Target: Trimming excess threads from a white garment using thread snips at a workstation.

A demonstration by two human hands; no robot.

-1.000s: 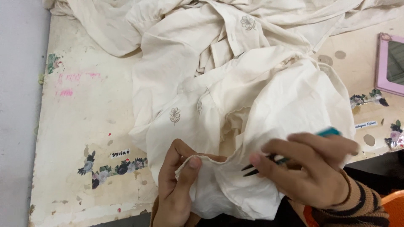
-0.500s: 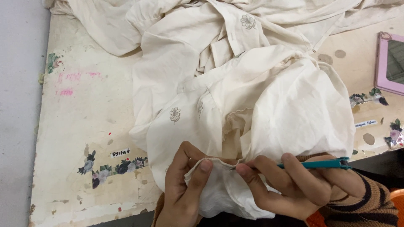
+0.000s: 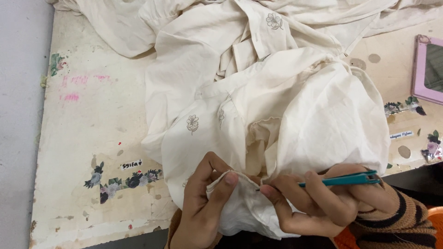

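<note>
At near edge of worktop: left hand pinches cream garment fold, keeping seam taut. Right hand grips teal thread snips, tip at seam, fingers steadying cloth. Rest of garment lies heaped across worktop; pink frame far right.

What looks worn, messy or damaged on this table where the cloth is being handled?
The table top is scuffed and stained, with chipped paint, pink smudges and peeling flower stickers. The cream cloth lies in a crumpled heap, but shows no visible tear.
</note>
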